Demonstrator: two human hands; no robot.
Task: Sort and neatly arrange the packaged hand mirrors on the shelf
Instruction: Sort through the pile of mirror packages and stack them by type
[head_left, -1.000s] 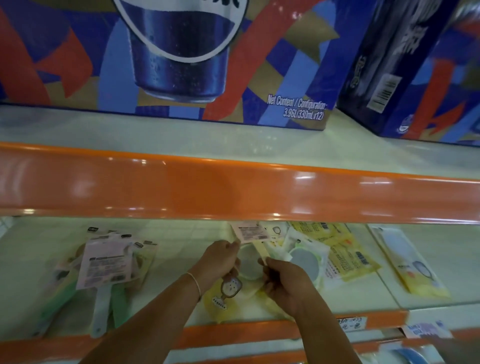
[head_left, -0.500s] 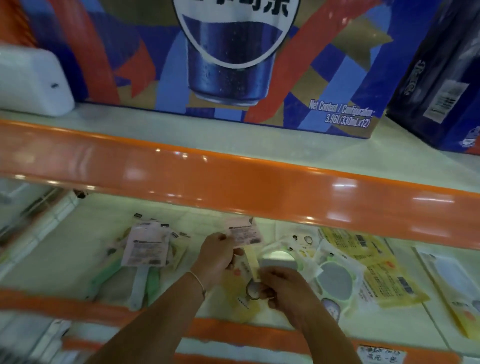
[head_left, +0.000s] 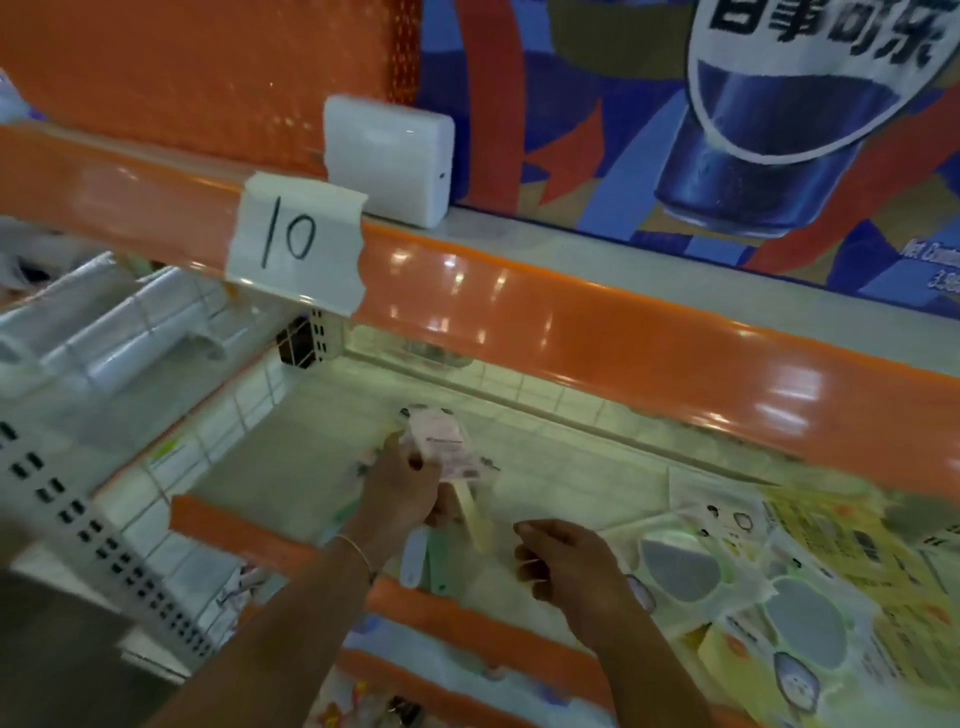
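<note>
My left hand (head_left: 402, 491) grips a packaged hand mirror (head_left: 452, 457) with a pink label and a pale yellow handle, holding it over a small pile of packaged mirrors whose white and green handles (head_left: 423, 558) stick out below. My right hand (head_left: 563, 564) hovers just right of that handle, fingers curled, nothing seen in it. Further right on the shelf (head_left: 291, 467) lie more packaged mirrors (head_left: 727, 582) with round grey faces and yellow backing cards, overlapping loosely.
An orange shelf lip (head_left: 597, 332) overhangs the working shelf, with a paper tag marked 10 (head_left: 293, 241). Above it stand a white box (head_left: 389, 158) and a large blue drinks carton (head_left: 727, 130). Clear plastic-wrapped goods (head_left: 104, 332) fill the bay at left. A perforated white upright (head_left: 78, 519) divides the bays.
The view has swung left. My left hand has carried the pink-labelled mirror leftward over the left pile. My right hand has let go of it and drawn back.
</note>
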